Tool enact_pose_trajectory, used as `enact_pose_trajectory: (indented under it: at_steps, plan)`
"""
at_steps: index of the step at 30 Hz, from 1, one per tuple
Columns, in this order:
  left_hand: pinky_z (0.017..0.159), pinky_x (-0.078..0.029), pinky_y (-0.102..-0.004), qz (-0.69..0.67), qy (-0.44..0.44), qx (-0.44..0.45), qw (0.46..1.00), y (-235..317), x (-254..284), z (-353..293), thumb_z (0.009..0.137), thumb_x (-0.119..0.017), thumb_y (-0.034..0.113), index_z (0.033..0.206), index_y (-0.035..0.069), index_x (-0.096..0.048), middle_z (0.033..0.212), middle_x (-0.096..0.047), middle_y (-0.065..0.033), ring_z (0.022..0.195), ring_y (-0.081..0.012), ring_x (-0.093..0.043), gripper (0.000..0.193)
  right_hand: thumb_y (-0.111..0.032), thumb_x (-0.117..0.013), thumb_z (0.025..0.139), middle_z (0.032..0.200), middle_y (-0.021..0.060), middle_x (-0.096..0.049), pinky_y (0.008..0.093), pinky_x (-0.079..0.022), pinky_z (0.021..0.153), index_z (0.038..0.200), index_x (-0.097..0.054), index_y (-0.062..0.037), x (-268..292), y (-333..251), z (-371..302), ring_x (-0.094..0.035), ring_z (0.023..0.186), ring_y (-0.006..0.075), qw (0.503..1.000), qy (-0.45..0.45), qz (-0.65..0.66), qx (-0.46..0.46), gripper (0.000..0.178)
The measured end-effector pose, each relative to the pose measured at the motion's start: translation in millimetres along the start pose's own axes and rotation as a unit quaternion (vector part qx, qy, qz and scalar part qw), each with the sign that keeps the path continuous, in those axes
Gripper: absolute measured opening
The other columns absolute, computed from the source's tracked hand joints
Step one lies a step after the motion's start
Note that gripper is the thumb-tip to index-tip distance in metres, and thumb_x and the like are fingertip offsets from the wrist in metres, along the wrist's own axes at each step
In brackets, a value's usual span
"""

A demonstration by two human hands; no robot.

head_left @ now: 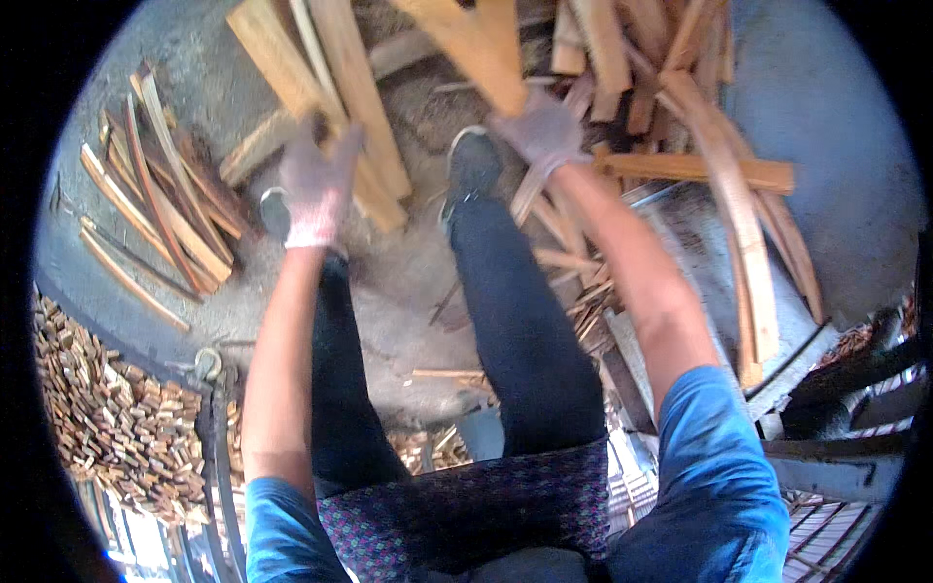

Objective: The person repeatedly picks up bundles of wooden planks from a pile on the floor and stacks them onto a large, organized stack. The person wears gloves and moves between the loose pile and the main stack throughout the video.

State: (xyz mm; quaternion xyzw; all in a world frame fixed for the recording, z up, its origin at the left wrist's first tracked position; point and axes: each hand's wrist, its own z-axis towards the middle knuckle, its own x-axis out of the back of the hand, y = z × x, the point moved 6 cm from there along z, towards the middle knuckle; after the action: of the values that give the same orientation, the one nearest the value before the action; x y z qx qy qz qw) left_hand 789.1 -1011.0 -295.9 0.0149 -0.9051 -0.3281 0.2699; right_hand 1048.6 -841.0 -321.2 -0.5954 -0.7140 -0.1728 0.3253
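My right hand, in a pale work glove, grips the near end of a wide wooden board that runs off the top of the view. Another glove covers my left hand, slightly smeared by motion. Its thumb and fingers are apart, and it holds nothing that I can see. Just beyond and beside it lie long sawn boards, one passing under or close to the fingertips. They rest across a rough timber piece on the floor.
Curved wood strips lie in a loose pile at left. More offcuts heap up at far right, with long bent slabs beside my right arm. Stacked small wood pieces fill the lower left. My shoe stands between the hands.
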Motion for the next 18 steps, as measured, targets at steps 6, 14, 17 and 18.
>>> enact_pose_trajectory:
  at_steps: [6,14,17,18]
  plan:
    - [0.107,-0.039,-0.0421,-0.081,0.054,0.078,0.992,48,-32,-8,0.086,-0.068,0.048,0.142,-0.007,-0.042,0.138,-0.051,-0.0315,0.129,-0.0420,-0.050,0.083,-0.060,-0.068,0.077,0.117,0.0304,-0.063,0.0433,-0.048,0.096,0.121,-0.058,0.0045,84,-102,-29,-0.061,0.113,0.0402,0.989,-0.048,0.035,0.133,0.079]
    - [0.104,-0.044,-0.0359,-0.044,-0.024,0.025,0.998,74,-33,-22,0.087,-0.073,0.033,0.143,-0.001,-0.044,0.135,-0.057,-0.0217,0.126,-0.0291,-0.055,0.072,-0.046,-0.072,0.082,0.109,0.0158,-0.070,0.0397,-0.053,0.088,0.125,-0.058,0.0004,265,106,87,-0.069,0.098,0.0273,0.949,0.303,0.080,0.000,0.065]
    - [0.106,-0.043,-0.0356,-0.132,-0.146,0.042,0.980,76,-77,-22,0.089,-0.072,0.033,0.143,-0.003,-0.043,0.138,-0.054,-0.0221,0.130,-0.0277,-0.052,0.072,-0.054,-0.070,0.080,0.108,0.0200,-0.069,0.0409,-0.053,0.089,0.121,-0.061,0.0013,265,109,111,-0.068,0.100,0.0321,0.983,0.162,0.081,-0.016,0.069]
    - [0.107,-0.042,-0.0359,-0.177,-0.156,0.044,0.971,77,-90,-24,0.089,-0.071,0.034,0.144,-0.004,-0.042,0.140,-0.053,-0.0222,0.132,-0.0278,-0.050,0.073,-0.056,-0.071,0.077,0.104,0.0210,-0.070,0.0411,-0.053,0.087,0.116,-0.064,0.0035,255,106,108,-0.069,0.099,0.0325,0.982,0.161,0.098,-0.011,0.072]
